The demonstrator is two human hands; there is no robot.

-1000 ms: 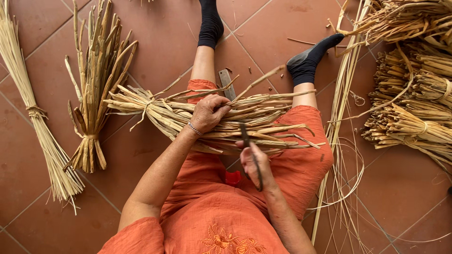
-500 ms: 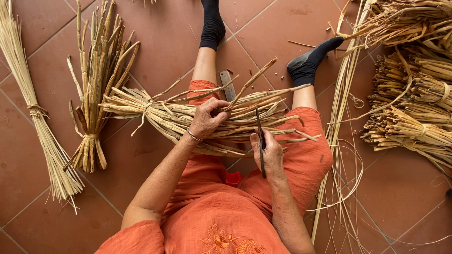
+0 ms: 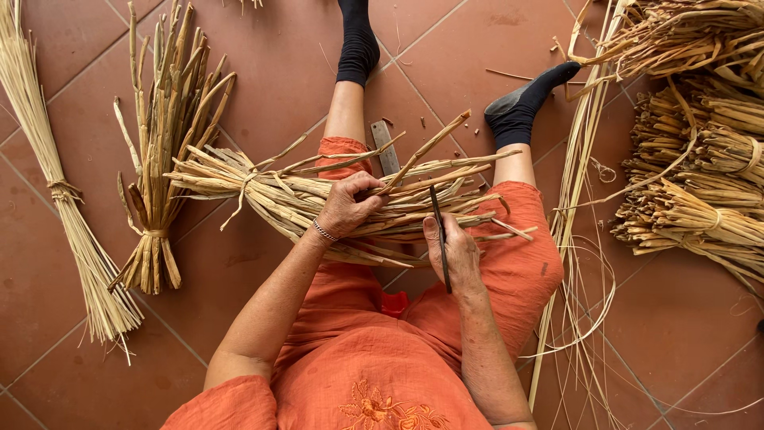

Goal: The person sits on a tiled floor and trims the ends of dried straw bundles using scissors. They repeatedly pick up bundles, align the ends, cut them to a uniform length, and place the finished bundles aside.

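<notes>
i've got the reed bundle (image 3: 318,199) lying across both thighs, long axis running left-right in the head view, tied end out past my left knee, loose tips fanning toward the right leg. left hand (image 3: 350,209) sits on top of it near the middle, fingers curled round and clamped on a few stalks, wrist bracelet (image 3: 322,231) just behind. right hand (image 3: 455,256) is just right of that, at the near edge of the bundle, fingers closed in a pinch on a thin dark tool (image 3: 439,235); tool stands roughly perpendicular to the stalks, tip up into them between the two hands. so the bundle lies directly ahead of the right hand and under the left; left is the one actually bearing on it. can't tell if the tool tip is through the stalks or only laid on them. flat metal blade (image 3: 386,147) on the floor tiles (image 3: 270,72) between the shins, apart from both hands. other tied bundles (image 3: 163,159) well off to the left, more stacked far right (image 3: 700,159)
</notes>
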